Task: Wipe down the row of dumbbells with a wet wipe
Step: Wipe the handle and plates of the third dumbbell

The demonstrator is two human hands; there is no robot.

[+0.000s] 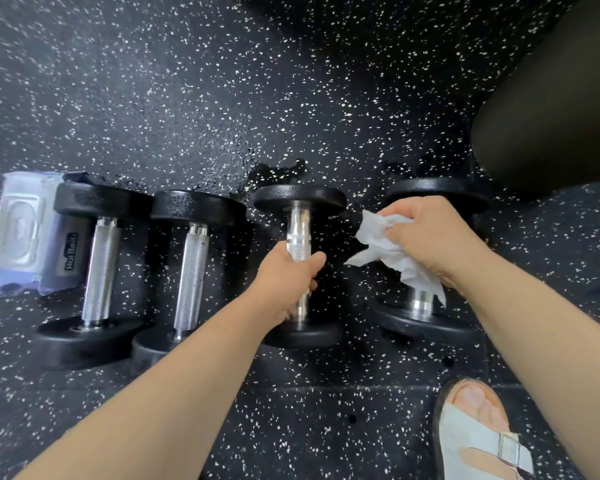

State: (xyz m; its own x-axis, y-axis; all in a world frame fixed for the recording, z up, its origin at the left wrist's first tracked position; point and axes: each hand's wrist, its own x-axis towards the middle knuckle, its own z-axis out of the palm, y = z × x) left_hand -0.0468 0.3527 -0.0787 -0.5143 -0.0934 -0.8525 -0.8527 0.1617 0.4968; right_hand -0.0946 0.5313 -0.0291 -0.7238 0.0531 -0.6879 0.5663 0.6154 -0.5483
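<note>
Speckled rubber floor [187, 98]: left hand [284, 282] grips one dumbbell [299, 225] by its handle, while at three o'clock the right hand [430, 237] clutches a wet wipe [388, 252].

Black, chrome-handled dumbbells [191, 265] lie side by side; the third dumbbell [299, 220] sits in the left grip [288, 282], the crumpled white wipe [385, 252] in the right grip [430, 237], over the fourth dumbbell [421, 304].

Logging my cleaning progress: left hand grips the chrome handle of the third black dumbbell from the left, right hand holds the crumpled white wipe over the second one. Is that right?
Not quite. In the head view the right hand holds the crumpled white wipe over the fourth, rightmost black dumbbell, not the second. The left hand does grip the chrome handle of the third black dumbbell.
</note>
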